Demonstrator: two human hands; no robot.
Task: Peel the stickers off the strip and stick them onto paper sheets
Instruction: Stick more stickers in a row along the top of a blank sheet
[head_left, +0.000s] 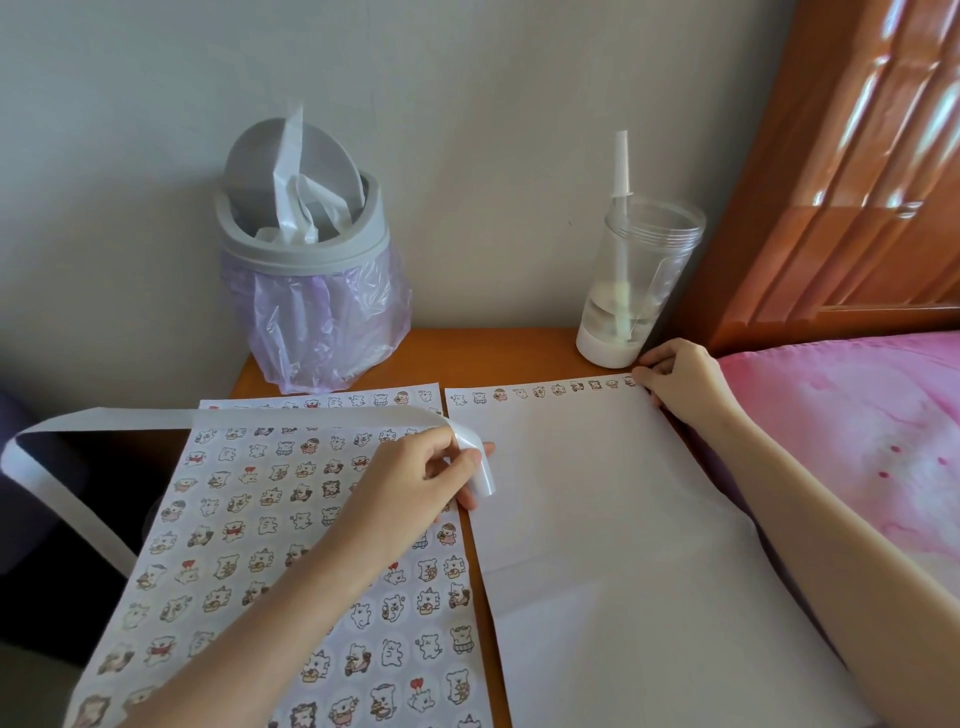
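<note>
Two paper sheets lie side by side on a small wooden table (519, 353). The left sheet (270, 545) is covered with several rows of cartoon bear stickers. The right sheet (613, 545) is white with one row of stickers (540, 391) along its top edge. My left hand (421, 478) pinches the end of a long white backing strip (130, 418), which loops away to the left and hangs off the table. My right hand (675, 371) is at the top right corner of the right sheet, fingers curled, fingertips pressing the last sticker in the row.
A grey bin (306, 249) with a lilac bag stands at the back left of the table, paper scraps in it. A clear cup (634, 280) with a straw stands at the back right. A pink pillow (857, 426) and wooden headboard lie to the right.
</note>
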